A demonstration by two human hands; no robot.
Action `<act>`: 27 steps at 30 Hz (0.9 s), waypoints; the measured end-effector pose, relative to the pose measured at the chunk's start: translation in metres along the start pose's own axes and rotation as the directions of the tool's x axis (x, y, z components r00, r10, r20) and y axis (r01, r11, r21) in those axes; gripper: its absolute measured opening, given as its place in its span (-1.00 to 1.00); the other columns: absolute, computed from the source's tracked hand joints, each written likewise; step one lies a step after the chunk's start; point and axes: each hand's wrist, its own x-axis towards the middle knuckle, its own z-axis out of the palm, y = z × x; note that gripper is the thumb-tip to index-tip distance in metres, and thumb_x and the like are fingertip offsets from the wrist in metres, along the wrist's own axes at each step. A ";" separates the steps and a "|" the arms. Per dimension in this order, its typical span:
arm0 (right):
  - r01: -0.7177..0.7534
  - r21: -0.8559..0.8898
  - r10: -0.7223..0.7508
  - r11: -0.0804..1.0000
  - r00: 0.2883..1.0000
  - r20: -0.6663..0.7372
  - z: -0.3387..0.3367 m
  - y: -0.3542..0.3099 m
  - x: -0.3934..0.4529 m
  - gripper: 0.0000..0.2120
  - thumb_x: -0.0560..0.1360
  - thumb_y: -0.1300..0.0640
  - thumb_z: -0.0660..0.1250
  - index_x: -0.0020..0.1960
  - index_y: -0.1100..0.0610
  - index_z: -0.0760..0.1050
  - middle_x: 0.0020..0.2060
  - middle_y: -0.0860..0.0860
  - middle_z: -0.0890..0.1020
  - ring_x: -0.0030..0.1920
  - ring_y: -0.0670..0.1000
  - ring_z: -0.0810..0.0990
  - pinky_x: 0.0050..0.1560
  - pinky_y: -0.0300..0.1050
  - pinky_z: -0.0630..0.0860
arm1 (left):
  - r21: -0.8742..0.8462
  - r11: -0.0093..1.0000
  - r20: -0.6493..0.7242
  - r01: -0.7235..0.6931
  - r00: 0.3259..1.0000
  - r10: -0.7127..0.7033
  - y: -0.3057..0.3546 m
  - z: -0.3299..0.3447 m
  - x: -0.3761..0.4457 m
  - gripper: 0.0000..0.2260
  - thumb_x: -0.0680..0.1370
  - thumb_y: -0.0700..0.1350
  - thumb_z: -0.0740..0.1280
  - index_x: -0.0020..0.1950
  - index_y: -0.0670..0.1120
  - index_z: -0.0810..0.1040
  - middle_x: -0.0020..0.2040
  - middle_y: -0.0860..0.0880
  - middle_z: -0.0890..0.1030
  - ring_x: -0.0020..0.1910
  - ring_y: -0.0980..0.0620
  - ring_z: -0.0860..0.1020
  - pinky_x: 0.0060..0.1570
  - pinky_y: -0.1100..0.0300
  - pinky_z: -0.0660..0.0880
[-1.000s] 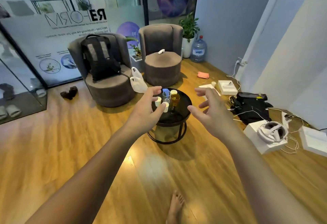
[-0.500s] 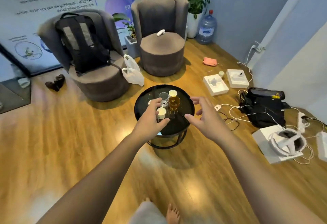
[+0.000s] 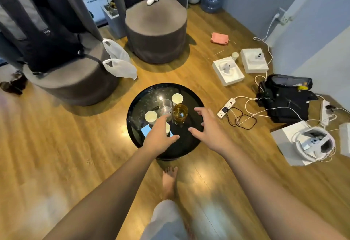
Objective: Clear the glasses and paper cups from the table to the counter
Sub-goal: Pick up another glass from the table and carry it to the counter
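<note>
Both hands, left hand (image 3: 159, 135) and right hand (image 3: 208, 128), hover with wide, empty grip over the bench (image 3: 136, 107); the amber glass (image 3: 180, 113) stands between them (a paper cup (image 3: 167, 127) half hidden under the left).

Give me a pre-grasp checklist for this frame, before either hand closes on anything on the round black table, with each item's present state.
1. Left hand empty and open: ok; it is above the near white paper cup, half hiding it.
2. Right hand empty, fingers spread: ok; it is beside the amber drinking glass, not touching.
3. Clear drinking glass upright: ok.
4. Other white paper cups, left and far, upright: ok.
5. Glasses spaced for separate grips: not ok; clear and amber sit close together.
6. Round black table within reach: ok.
7. Counter to carry to in view: cannot tell.
</note>
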 end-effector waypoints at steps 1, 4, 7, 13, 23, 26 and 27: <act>-0.023 -0.007 0.023 1.000 1.000 0.011 0.005 0.006 0.016 -0.37 0.52 -0.01 0.46 0.48 -0.08 0.23 0.39 -0.06 0.35 0.29 0.01 0.48 0.16 0.02 0.56 | 0.021 1.000 0.015 0.018 1.000 -0.019 -0.003 0.004 0.015 -0.21 0.48 0.04 0.56 0.58 0.07 0.20 0.52 0.03 0.41 0.47 0.01 0.42 0.35 -0.02 0.50; -0.089 -0.037 0.090 0.995 0.996 0.020 0.026 0.026 0.069 -0.33 0.51 -0.02 0.47 0.50 -0.07 0.21 0.41 -0.06 0.31 0.35 0.03 0.45 0.21 0.05 0.55 | 0.079 0.994 0.046 0.072 0.996 -0.076 -0.013 0.017 0.064 -0.23 0.49 0.04 0.55 0.58 0.03 0.22 0.50 0.02 0.45 0.44 -0.02 0.47 0.33 0.00 0.48; -0.120 -0.065 0.120 0.991 0.993 0.006 0.054 0.053 0.119 -0.26 0.48 -0.03 0.49 0.53 -0.05 0.17 0.44 -0.05 0.28 0.42 0.03 0.37 0.29 0.00 0.48 | 0.177 0.980 0.065 0.091 0.992 -0.104 -0.024 0.034 0.116 -0.26 0.50 0.06 0.54 0.57 0.03 0.23 0.44 0.00 0.51 0.39 -0.06 0.52 0.29 -0.03 0.51; -0.196 -0.225 0.225 0.955 0.968 0.112 0.117 0.114 0.189 -0.07 0.44 -0.07 0.53 0.59 -0.04 0.01 0.48 -0.05 0.21 0.41 0.08 0.34 0.17 0.03 0.50 | 0.429 0.895 0.097 0.126 0.978 -0.185 -0.041 0.072 0.192 -0.51 0.53 0.06 0.47 0.36 -0.03 0.35 0.15 -0.06 0.65 0.11 -0.11 0.65 0.05 0.04 0.53; -0.216 -0.260 0.270 0.941 0.943 0.195 0.166 0.149 0.232 0.06 0.41 -0.05 0.56 0.62 -0.02 -0.12 0.54 -0.02 0.18 0.44 0.12 0.31 0.20 0.12 0.48 | 0.395 0.897 0.088 0.200 0.963 -0.254 -0.052 0.103 0.225 -0.33 0.51 -0.07 0.48 0.53 -0.02 0.21 0.25 -0.06 0.60 0.24 -0.11 0.59 0.24 -0.12 0.54; -0.239 -0.231 0.284 0.943 0.941 0.186 0.173 0.151 0.236 0.05 0.43 -0.02 0.55 0.62 -0.01 -0.12 0.53 -0.01 0.19 0.44 0.12 0.30 0.20 0.13 0.47 | 0.346 0.917 0.099 0.201 0.964 -0.248 -0.054 0.106 0.228 -0.36 0.53 -0.14 0.45 0.52 -0.03 0.22 0.30 -0.08 0.57 0.27 -0.12 0.57 0.24 -0.14 0.53; -0.243 -0.218 0.284 0.945 0.942 0.181 0.175 0.151 0.237 0.04 0.43 -0.02 0.54 0.62 -0.01 -0.12 0.52 -0.01 0.19 0.43 0.11 0.30 0.19 0.11 0.47 | 0.316 0.927 0.106 0.204 0.963 -0.249 -0.055 0.107 0.229 -0.37 0.53 -0.15 0.44 0.53 -0.03 0.22 0.34 -0.09 0.54 0.28 -0.13 0.57 0.24 -0.15 0.53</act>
